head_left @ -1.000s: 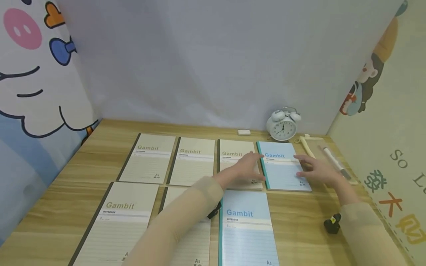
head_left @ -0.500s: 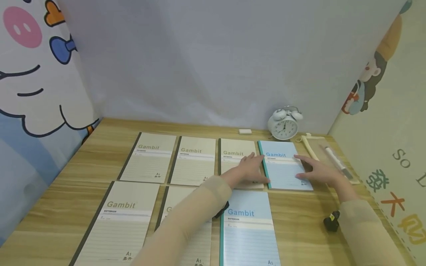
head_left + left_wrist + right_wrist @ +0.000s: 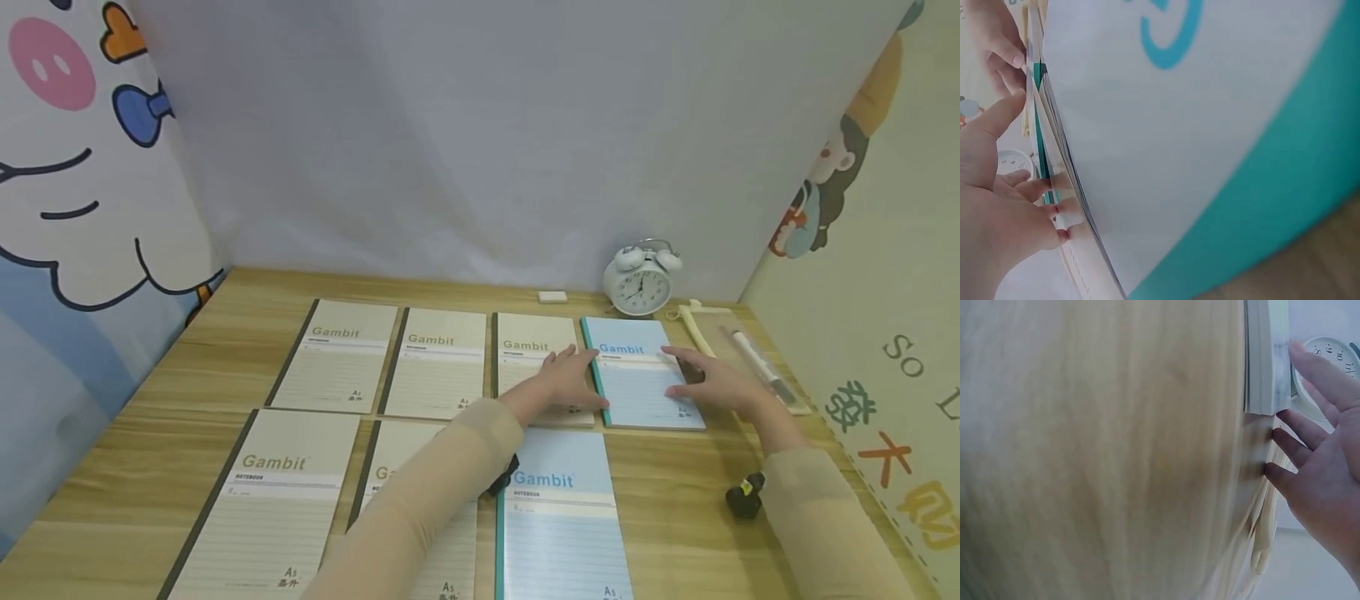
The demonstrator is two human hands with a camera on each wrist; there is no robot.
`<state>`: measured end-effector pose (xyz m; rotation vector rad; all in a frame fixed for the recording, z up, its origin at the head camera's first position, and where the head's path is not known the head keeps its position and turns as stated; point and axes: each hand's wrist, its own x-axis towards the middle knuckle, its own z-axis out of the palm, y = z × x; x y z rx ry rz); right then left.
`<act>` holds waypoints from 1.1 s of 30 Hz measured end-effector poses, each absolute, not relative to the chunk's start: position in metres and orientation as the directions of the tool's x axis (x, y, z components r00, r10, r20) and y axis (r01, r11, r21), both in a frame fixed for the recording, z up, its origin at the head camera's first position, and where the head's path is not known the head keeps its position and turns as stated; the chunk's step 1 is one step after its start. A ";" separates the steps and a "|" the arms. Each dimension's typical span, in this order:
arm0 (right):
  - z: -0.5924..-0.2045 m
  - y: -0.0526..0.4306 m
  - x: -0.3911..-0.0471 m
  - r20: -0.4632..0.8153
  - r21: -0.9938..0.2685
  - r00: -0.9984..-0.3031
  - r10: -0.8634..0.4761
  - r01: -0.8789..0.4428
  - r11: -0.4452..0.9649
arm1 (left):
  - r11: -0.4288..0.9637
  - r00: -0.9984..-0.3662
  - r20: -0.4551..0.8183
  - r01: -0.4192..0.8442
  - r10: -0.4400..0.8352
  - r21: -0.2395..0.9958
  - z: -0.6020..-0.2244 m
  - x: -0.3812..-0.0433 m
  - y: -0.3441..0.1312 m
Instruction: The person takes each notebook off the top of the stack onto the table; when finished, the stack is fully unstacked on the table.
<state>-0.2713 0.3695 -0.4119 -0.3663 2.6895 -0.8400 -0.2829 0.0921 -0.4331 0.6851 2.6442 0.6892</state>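
Note:
A blue notebook (image 3: pixel 633 383) with a teal spine lies at the right end of the back row. My left hand (image 3: pixel 562 383) is over the beige notebook (image 3: pixel 525 329) beside it, fingertips right at the teal spine. Across from it, my right hand (image 3: pixel 720 387) reaches over the blue notebook's right edge, thumb and index finger spread apart. In the right wrist view the fingers of the right hand (image 3: pixel 1329 444) are extended beside the notebook's page edges (image 3: pixel 1263 359). The left wrist view shows the left hand (image 3: pixel 997 206) with thumb and fingers spread, neither gripping anything.
Two more beige notebooks (image 3: pixel 333 358) continue the back row. In the front row are beige notebooks (image 3: pixel 262 508) and a blue one (image 3: pixel 562 525). Behind stand a white alarm clock (image 3: pixel 639 283) and an eraser (image 3: pixel 552 297). A zip pouch (image 3: pixel 750 354) with a pen lies right.
My left hand has shifted slightly right, its fingertips closer against the blue notebook's spine. The right hand and the notebooks stay nearly in place; the view moves slightly.

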 end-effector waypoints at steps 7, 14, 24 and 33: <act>-0.411 0.372 -0.271 -0.172 -0.619 -0.917 -0.360 -0.184 0.764 | 0.699 -0.835 -0.128 0.352 0.535 0.622 -0.431 -0.283 0.092; -0.407 0.375 -0.268 -0.084 -0.665 -0.928 -0.363 -0.219 0.714 | 0.579 -0.847 -0.074 0.294 0.527 0.761 -0.428 -0.282 0.092; -0.403 0.376 -0.268 -0.022 -0.648 -0.950 -0.313 -0.224 0.728 | 0.337 -0.892 -0.005 0.166 0.453 0.927 -0.419 -0.272 0.098; -0.393 0.374 -0.261 -0.043 -0.690 -0.971 -0.235 -0.141 0.710 | 0.276 -0.922 0.036 0.153 0.386 0.949 -0.416 -0.270 0.105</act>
